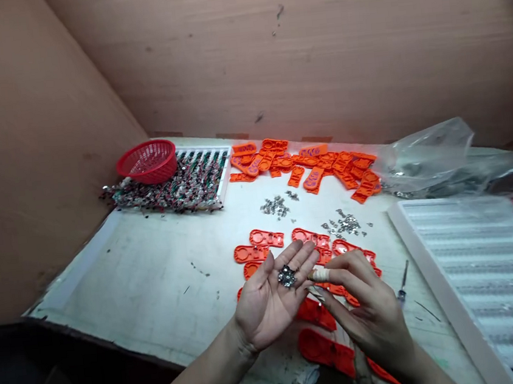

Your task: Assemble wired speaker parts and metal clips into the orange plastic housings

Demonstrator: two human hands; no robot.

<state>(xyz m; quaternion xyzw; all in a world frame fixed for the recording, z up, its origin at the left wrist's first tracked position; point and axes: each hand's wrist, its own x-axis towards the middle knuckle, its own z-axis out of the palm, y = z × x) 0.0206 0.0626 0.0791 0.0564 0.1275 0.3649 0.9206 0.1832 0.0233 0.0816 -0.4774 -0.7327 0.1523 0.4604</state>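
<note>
My left hand [268,307] is palm up with its fingers stretched out, bearing a little heap of small shiny metal parts [287,276]. Close by its fingertips, my right hand [369,302] has thumb and index finger brought together in a pinch; whatever is between them is too small to make out. Pale tape [321,275] wraps a finger of the right hand. Beneath and around both hands lie red-orange plastic casing halves [326,354] in rows, partly hidden by the hands. Some of them, like the casing half [265,238] at the back, carry a small metal piece.
Two piles of metal parts [276,207] [346,224] lie farther back, before a heap of orange casings [327,163]. A red basket [152,163] sits on wired components [169,189] at the left. A screwdriver [402,289], white tray [430,277] and plastic bag [431,155] are at right.
</note>
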